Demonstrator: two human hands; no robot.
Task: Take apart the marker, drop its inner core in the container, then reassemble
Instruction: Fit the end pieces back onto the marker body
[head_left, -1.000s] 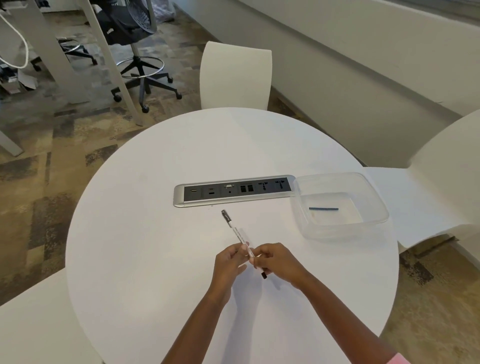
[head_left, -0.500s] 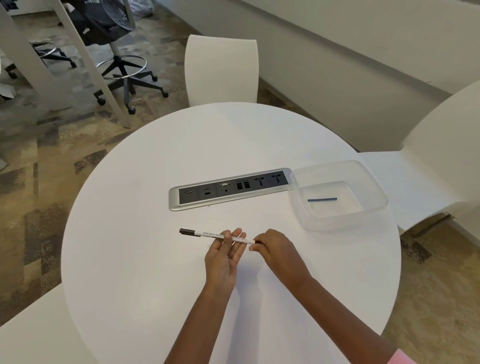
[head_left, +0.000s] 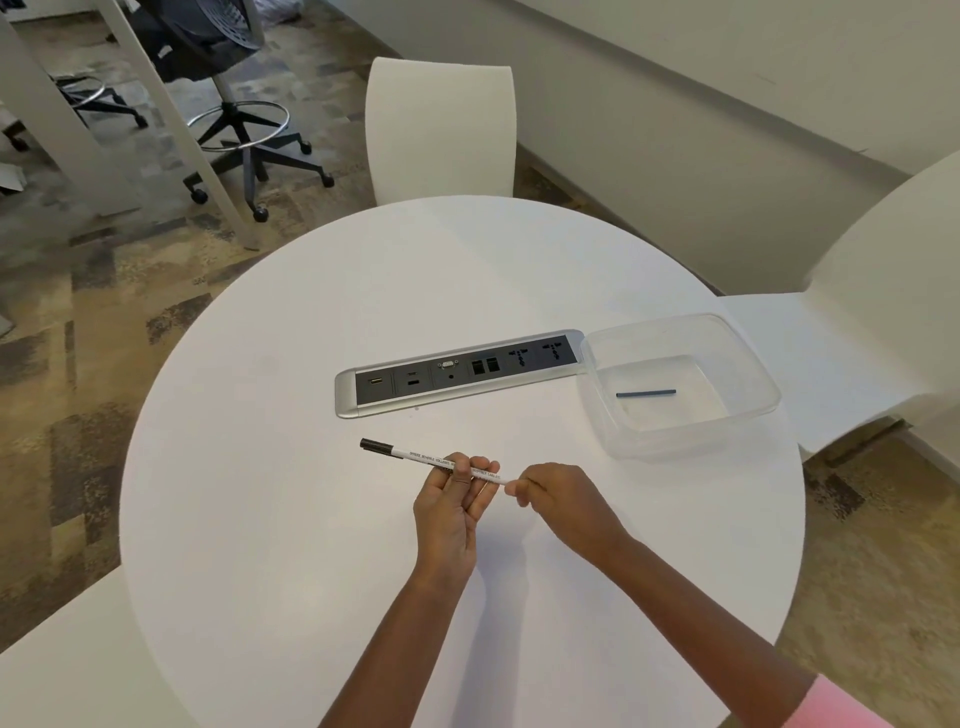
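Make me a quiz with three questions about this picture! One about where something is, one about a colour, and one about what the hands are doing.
1. Where is the thin dark core?
A. In the clear container
B. On the floor
C. In a hand

2. What colour is the cap on the marker?
A. Red
B. Black
C. Yellow

3. How is the marker held?
A. Lying loose on the table
B. By one hand only
C. By both hands

Answers:
1. A, it lies flat on the container's bottom.
2. B, the cap at the marker's far end is black.
3. C, the left hand grips the barrel while the right hand pinches the near end.
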